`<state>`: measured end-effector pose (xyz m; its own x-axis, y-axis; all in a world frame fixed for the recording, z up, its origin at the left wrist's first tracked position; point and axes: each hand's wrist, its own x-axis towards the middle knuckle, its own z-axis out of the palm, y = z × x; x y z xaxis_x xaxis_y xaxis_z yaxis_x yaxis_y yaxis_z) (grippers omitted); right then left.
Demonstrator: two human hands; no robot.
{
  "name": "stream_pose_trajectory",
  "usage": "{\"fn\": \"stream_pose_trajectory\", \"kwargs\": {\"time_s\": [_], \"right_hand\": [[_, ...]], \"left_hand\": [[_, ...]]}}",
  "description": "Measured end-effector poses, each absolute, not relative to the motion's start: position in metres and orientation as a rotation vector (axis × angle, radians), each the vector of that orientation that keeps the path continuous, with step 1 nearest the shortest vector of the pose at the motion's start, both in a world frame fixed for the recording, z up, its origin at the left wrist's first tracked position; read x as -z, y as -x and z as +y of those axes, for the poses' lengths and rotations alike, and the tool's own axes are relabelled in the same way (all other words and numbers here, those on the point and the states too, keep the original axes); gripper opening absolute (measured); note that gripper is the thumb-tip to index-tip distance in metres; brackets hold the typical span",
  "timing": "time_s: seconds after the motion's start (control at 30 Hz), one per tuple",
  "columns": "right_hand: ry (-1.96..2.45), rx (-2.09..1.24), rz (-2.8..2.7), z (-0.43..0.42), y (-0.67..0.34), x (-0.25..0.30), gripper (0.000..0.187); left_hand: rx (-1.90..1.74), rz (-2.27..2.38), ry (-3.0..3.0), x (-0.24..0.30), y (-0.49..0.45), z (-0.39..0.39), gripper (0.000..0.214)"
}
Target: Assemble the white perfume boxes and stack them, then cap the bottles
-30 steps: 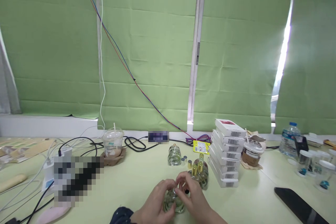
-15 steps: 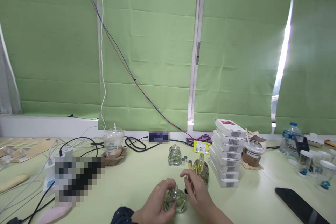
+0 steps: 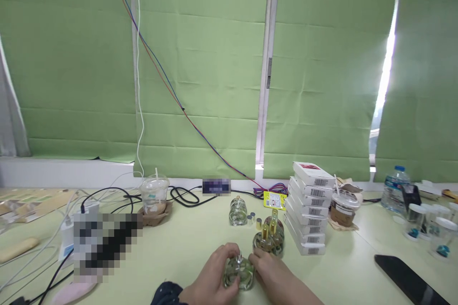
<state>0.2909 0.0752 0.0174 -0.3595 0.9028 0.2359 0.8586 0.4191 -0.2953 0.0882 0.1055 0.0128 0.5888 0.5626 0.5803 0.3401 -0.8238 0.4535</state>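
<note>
A small round glass perfume bottle (image 3: 239, 274) stands on the pale green table near the front edge. My left hand (image 3: 211, 279) is wrapped round its left side. My right hand (image 3: 274, 276) rests against the bottle's right side with its fingers curled low; whether they hold anything small is hidden. Just behind my right hand stand two gold-capped bottles (image 3: 269, 238). Farther back is another clear glass bottle (image 3: 237, 212) with a few small metal caps (image 3: 253, 219) beside it.
A stack of white boxes (image 3: 309, 207) stands at the right, with a lidded cup (image 3: 342, 207) beyond it. A black phone (image 3: 408, 283) lies front right. A plastic cup (image 3: 154, 195), cables (image 3: 107, 195) and a power strip occupy the left. Water bottle (image 3: 392, 195) and small jars (image 3: 429, 228) sit far right.
My right hand has come down from above the bottle's neck to the bottle's right side. The left hand has kept its hold on the bottle.
</note>
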Motion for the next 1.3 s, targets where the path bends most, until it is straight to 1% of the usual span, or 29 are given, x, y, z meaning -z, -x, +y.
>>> {"fn": "stream_pose_trajectory", "kwargs": {"time_s": [0.17, 0.23, 0.3, 0.4, 0.47, 0.6, 0.77, 0.83, 1.07, 1.2, 1.3], "right_hand": [[1.520, -0.095, -2.208, 0.072, -0.288, -0.030, 0.027], [1.438, -0.077, -2.118, 0.072, -0.288, -0.033, 0.025], [1.324, -0.085, -2.023, 0.073, -0.288, -0.034, 0.018], [1.173, -0.180, -1.844, 0.074, -0.289, -0.035, 0.008], [1.086, -0.329, -1.722, 0.074, -0.289, -0.037, 0.002], [0.918, -0.691, -1.520, 0.073, -0.286, -0.042, 0.023], [0.882, -0.781, -1.410, 0.074, -0.278, -0.038, 0.031], [0.846, -0.831, -1.358, 0.073, -0.275, -0.037, 0.032], [0.775, -0.867, -1.300, 0.068, -0.263, -0.039, 0.028], [0.803, -0.867, -1.366, 0.069, -0.261, -0.037, 0.025], [0.837, -0.858, -1.429, 0.069, -0.260, -0.035, 0.026]], "left_hand": [[-1.090, 0.736, -2.509, -0.013, -0.088, 0.104, 0.047], [-1.095, 0.738, -2.496, -0.013, -0.088, 0.103, 0.047], [-1.087, 0.739, -2.492, -0.013, -0.087, 0.103, 0.047], [-1.076, 0.732, -2.494, -0.014, -0.086, 0.103, 0.046], [-1.084, 0.715, -2.490, -0.013, -0.086, 0.104, 0.046], [-1.108, 0.713, -2.487, -0.005, -0.084, 0.107, 0.050], [-1.087, 0.742, -2.464, 0.004, -0.083, 0.110, 0.081], [-1.076, 0.746, -2.439, 0.004, -0.084, 0.111, 0.088], [-1.104, 0.688, -2.446, 0.004, -0.085, 0.112, 0.090], [-1.110, 0.639, -2.475, -0.003, -0.085, 0.109, 0.085], [-1.125, 0.628, -2.500, -0.007, -0.085, 0.107, 0.078]]}}
